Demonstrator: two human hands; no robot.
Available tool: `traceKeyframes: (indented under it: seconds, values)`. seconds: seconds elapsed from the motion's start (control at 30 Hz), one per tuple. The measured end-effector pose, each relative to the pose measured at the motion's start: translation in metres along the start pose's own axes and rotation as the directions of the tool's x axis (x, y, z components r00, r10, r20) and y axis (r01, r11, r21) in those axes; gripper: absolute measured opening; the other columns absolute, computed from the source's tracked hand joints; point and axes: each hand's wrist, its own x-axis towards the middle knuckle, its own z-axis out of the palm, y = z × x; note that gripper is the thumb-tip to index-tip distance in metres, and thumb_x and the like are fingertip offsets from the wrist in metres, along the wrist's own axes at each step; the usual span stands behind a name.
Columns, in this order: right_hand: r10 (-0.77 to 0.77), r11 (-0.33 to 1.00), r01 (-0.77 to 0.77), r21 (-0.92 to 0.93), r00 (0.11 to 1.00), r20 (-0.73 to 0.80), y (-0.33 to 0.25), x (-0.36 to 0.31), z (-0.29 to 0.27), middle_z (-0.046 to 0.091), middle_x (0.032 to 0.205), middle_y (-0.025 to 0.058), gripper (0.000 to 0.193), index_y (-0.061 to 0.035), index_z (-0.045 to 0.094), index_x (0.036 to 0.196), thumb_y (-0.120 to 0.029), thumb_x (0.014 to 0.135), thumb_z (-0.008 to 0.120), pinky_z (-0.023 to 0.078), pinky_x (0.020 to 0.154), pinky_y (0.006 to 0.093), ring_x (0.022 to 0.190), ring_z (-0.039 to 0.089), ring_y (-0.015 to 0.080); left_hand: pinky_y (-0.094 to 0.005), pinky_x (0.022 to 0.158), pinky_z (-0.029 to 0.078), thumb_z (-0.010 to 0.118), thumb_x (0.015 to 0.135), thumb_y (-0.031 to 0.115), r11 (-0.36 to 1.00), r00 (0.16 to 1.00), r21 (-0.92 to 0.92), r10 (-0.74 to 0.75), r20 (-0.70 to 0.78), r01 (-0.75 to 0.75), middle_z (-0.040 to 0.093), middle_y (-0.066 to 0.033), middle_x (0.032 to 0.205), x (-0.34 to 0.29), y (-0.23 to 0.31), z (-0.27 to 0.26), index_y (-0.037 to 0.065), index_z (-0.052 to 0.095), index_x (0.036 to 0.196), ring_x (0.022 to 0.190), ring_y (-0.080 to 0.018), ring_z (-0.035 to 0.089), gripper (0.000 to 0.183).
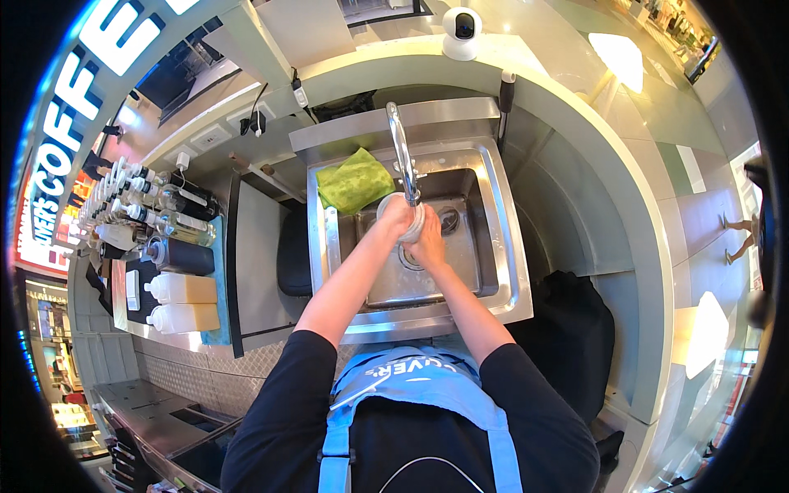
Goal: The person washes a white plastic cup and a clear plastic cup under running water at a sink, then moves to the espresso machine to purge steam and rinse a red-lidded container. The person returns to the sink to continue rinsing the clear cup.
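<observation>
Overhead: curved faucet (400, 141) in the way of lifting left hand (397, 218) or right hand (428, 244) straight up | Back left: green cloth (355, 181) across the sink (515, 283) corner | Right: I see open basin (470, 256) past the right hand | Near: gap between forearms (352, 281)

You hold a whitish, rounded item (417, 224) below the tap (399, 148), above the sink (475, 220); partly hidden, its kind unclear.
</observation>
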Motion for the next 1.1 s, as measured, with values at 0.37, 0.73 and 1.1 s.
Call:
traceKeyframes:
  seconds: [0.37,0.73,1.1]
  values:
    - [-0.012,0.99,0.031,0.141,0.991,-0.132,0.002,-0.006,0.015,0.033,0.126,0.0196,0.095,-0.0007,0.023,0.127,-0.018,0.051,0.078,0.031,0.097,0.0402,0.117,0.034,0.0362,-0.04,0.077,0.045,0.049,0.082,0.028,0.854,0.998,0.516,0.061,0.029,-0.067,0.06,-0.025,0.091,-0.009,0.003,0.011,-0.002,0.058,0.092,0.086,-0.0341,0.059,0.032]
    - [-0.084,0.992,0.095,0.08,0.988,-0.13,0.009,-0.011,0.028,0.029,0.133,0.0198,0.097,0.0026,0.017,0.129,-0.021,0.056,0.076,0.028,0.1,0.0414,0.122,0.029,0.0359,-0.0441,0.079,0.043,0.046,0.082,0.024,0.539,0.97,0.841,0.183,-0.16,0.037,0.056,-0.03,0.096,-0.03,0.011,0.031,-0.006,0.055,0.094,0.095,-0.0408,0.054,0.034]
    - [0.012,0.975,-0.048,-0.217,0.987,-0.162,0.002,-0.025,0.012,0.031,0.129,0.0178,0.097,0.0001,0.02,0.129,-0.026,0.055,0.077,0.031,0.097,0.0423,0.121,0.028,0.0348,-0.043,0.071,0.045,0.049,0.08,0.021,0.575,0.975,0.817,0.16,-0.153,0.034,0.06,-0.0239,0.085,-0.016,-0.017,0.016,-0.004,0.057,0.08,0.084,-0.0369,0.058,0.026]
